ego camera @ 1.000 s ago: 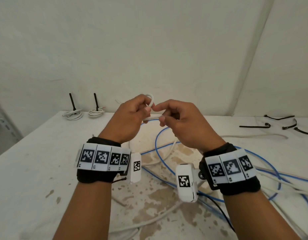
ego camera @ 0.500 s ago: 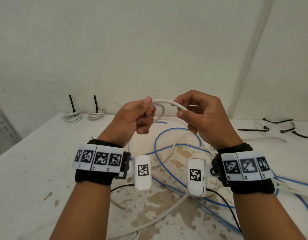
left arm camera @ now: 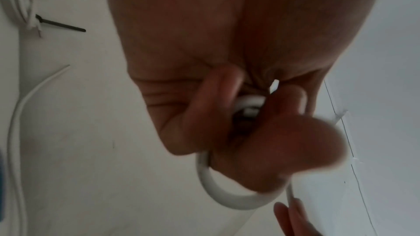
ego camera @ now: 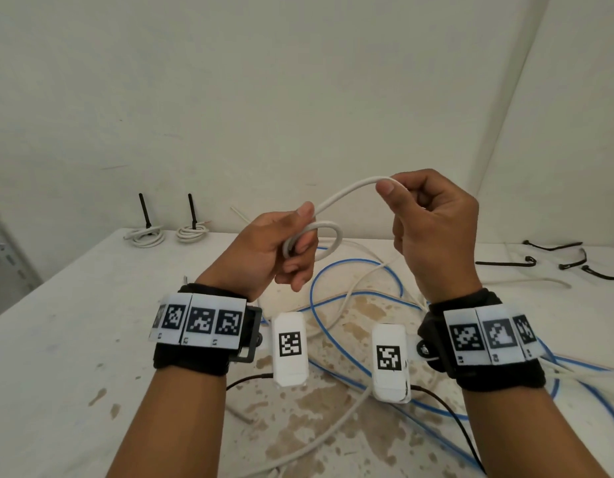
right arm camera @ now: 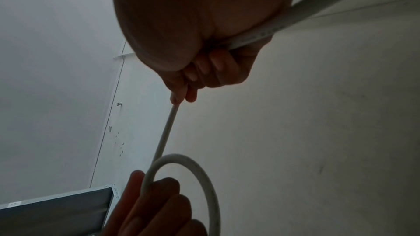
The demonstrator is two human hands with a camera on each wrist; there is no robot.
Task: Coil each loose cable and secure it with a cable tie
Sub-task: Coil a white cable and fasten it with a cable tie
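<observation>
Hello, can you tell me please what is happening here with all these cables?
A person is coiling a white cable above a table. The left hand pinches a first small loop; the right hand grips the next stretch, raised beside it. Two tied coils lie at the back left, loose black cable ties at the back right. Blue cables remain uncoiled.

Blurred in the left wrist view: left hand (left arm camera: 268, 143) thumb, hiding part of the cable (left arm camera: 229, 202) loop. Blue cables (ego camera: 574, 395) cut off at the right edge, near side. Far ties (ego camera: 554, 257) too small to read.
</observation>
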